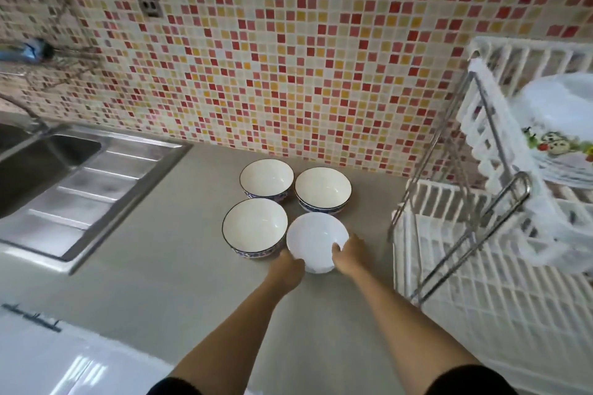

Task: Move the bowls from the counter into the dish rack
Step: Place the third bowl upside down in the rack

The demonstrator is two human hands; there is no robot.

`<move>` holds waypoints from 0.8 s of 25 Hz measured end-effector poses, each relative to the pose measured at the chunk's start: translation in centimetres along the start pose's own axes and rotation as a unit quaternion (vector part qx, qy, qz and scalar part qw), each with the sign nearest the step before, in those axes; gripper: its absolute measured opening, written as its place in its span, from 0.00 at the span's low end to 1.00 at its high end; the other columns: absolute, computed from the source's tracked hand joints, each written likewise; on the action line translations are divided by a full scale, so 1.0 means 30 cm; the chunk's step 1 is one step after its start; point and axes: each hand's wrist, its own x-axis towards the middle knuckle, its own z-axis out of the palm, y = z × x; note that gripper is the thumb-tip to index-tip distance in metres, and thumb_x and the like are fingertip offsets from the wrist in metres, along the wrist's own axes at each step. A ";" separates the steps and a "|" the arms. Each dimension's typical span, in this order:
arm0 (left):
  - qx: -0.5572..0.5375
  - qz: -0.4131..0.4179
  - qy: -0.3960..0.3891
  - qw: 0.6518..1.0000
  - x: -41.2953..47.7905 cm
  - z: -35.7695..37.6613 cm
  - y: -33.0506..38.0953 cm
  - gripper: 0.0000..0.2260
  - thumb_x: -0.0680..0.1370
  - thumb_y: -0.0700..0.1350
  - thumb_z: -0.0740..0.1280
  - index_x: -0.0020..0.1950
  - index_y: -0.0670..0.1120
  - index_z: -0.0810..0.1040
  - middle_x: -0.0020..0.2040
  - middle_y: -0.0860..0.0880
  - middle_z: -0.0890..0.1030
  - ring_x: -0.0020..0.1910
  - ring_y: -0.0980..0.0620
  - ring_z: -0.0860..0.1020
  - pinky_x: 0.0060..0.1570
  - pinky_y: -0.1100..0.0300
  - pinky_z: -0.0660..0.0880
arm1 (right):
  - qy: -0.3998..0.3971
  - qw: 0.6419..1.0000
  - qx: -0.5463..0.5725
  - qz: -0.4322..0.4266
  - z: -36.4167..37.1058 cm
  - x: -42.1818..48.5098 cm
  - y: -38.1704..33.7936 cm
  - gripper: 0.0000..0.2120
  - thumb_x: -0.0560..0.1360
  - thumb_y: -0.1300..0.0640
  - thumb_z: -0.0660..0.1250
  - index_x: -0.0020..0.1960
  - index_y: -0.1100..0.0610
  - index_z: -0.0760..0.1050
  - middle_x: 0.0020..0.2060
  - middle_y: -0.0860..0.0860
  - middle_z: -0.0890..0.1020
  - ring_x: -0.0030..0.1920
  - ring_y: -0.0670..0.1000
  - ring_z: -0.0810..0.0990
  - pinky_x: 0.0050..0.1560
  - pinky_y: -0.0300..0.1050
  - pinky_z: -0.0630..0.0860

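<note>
Several bowls stand close together on the grey counter [154, 266]. Nearest me is a plain white bowl [316, 239]; my left hand [287, 269] grips its near left side and my right hand [349, 253] grips its right rim, thumb inside. Around it sit three white bowls with blue patterned outsides: one at the left [254, 228], one at the back left [266, 178] and one at the back right [322, 187]. The white two-tier dish rack [481, 292] stands at the right, its lower tier bare.
The rack's upper tier holds white plates [558, 125] with a fruit pattern, and a metal frame [462, 212] runs down its front. A steel sink [48, 157] with a drainboard lies at the left. A mosaic tiled wall [288, 58] backs the counter.
</note>
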 end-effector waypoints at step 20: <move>-0.329 0.190 0.021 0.925 -0.568 -0.076 0.332 0.22 0.76 0.63 0.56 0.63 0.51 0.67 0.62 0.46 0.76 0.57 0.50 0.77 0.54 0.55 0.75 | 0.081 0.906 0.321 -0.264 -0.490 -0.645 0.021 0.18 0.71 0.34 0.51 0.53 0.44 0.61 0.51 0.37 0.72 0.47 0.29 0.74 0.46 0.27 0.69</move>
